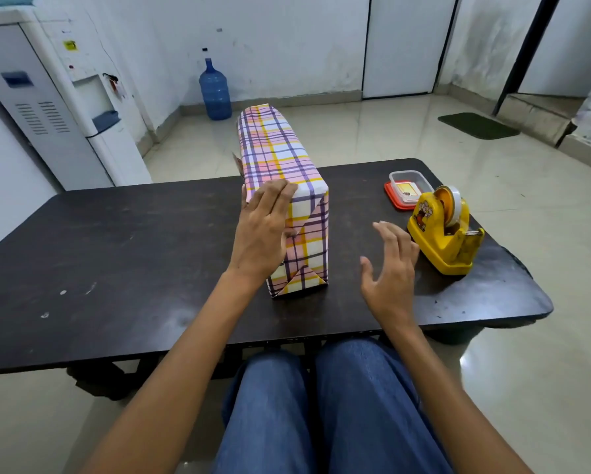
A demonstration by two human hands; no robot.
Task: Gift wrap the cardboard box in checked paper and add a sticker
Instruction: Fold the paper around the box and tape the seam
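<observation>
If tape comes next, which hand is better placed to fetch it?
The right hand: it hovers open and empty beside the yellow tape dispenser, while the left hand rests flat on the wrapped box, probably steadying it.

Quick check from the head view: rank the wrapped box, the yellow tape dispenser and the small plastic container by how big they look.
1. wrapped box
2. tape dispenser
3. plastic container, though it sits farther from the camera than the dispenser, so its true size is unsure.
</observation>
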